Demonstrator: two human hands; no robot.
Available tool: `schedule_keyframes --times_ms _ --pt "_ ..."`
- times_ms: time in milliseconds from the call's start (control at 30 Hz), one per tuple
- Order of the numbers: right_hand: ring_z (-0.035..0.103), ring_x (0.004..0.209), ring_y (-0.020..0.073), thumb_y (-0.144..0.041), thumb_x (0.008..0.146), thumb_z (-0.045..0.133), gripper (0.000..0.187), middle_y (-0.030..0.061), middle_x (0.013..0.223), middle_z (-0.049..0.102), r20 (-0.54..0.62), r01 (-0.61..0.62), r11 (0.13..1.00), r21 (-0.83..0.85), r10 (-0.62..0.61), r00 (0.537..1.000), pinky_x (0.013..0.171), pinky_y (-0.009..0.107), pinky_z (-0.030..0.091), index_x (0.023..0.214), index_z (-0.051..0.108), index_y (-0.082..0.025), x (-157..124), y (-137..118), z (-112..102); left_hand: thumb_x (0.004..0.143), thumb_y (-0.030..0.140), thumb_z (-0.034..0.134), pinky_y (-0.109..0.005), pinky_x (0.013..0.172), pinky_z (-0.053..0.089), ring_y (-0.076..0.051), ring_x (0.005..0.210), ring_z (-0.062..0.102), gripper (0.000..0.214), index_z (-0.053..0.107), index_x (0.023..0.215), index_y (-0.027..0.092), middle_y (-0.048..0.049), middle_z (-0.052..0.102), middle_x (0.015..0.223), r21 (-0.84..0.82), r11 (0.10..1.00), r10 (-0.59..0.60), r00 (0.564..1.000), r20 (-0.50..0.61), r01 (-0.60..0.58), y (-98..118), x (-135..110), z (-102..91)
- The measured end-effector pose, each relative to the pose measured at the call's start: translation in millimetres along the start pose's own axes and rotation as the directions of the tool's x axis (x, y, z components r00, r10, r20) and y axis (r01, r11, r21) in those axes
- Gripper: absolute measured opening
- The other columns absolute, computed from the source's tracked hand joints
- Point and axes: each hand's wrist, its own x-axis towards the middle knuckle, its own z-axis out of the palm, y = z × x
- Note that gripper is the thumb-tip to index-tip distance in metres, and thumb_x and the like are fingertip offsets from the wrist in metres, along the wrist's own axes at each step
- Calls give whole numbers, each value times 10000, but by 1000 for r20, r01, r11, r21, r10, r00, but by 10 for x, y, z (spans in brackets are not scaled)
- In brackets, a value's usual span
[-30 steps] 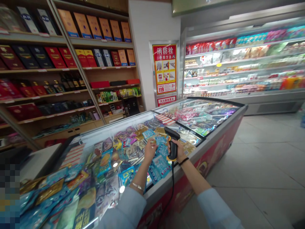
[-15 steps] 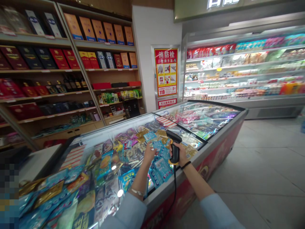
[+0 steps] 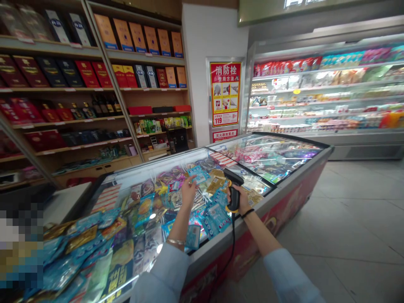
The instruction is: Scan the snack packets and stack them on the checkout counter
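My right hand (image 3: 241, 200) is closed round the handle of a black and yellow barcode scanner (image 3: 234, 198), its head tilted up and to the left. A black cord runs down from the scanner. My left hand (image 3: 188, 190) is raised over the goods, fingers apart, beside a light-blue packet (image 3: 198, 173); whether the fingertips touch it I cannot tell. Gold packets (image 3: 217, 182) lie between the hands. Nearer to me, several blue packets (image 3: 216, 216) are piled at the freezer's edge, and another blue packet (image 3: 193, 236) lies by my left forearm.
A chest freezer (image 3: 284, 206) with a glass top stretches away to the right. More blue and gold packets (image 3: 82, 248) are heaped at left. Shelves of boxed bottles (image 3: 85, 78) line the left wall; a lit open fridge (image 3: 325, 92) stands behind, with tiled floor (image 3: 356, 214) at right.
My left hand has moved away from the blue packets near the scanner, left and farther up. A blue packet now shows beside my left forearm. The right hand keeps the scanner.
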Motion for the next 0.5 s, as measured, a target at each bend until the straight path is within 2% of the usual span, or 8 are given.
schedule_keyframes --times_ms 133,300,400,500 --pt "493 359 112 -440 699 647 294 -35 541 551 16 5 999 -43 -4 1000 347 223 372 824 583 -181 -15 -44 130 769 249 574 -246 590 484 -135 536 579 331 691 1069 172 18 600 587 70 991 115 992 -46 -112 36 86 -494" --pt "470 366 107 -428 719 614 271 -42 545 529 102 50 998 27 -53 993 354 225 364 855 571 -199 40 -124 471 771 288 558 -237 558 445 -129 494 517 341 692 1060 168 44 520 511 176 977 151 977 -153 -123 -43 95 -1182" --pt "483 365 101 -420 734 612 260 -44 545 535 201 29 997 69 -43 979 360 212 376 866 564 -202 84 -76 773 778 299 541 -239 564 434 -145 536 547 339 694 1054 173 32 535 529 240 963 174 964 -199 -125 -80 62 -1455" --pt "500 353 99 -422 726 635 283 -47 540 549 309 -38 997 63 17 951 347 203 382 876 566 -193 112 111 1117 799 320 525 -244 583 442 -152 569 566 354 682 1079 170 18 557 567 256 956 202 952 -229 -141 -74 21 -1627"
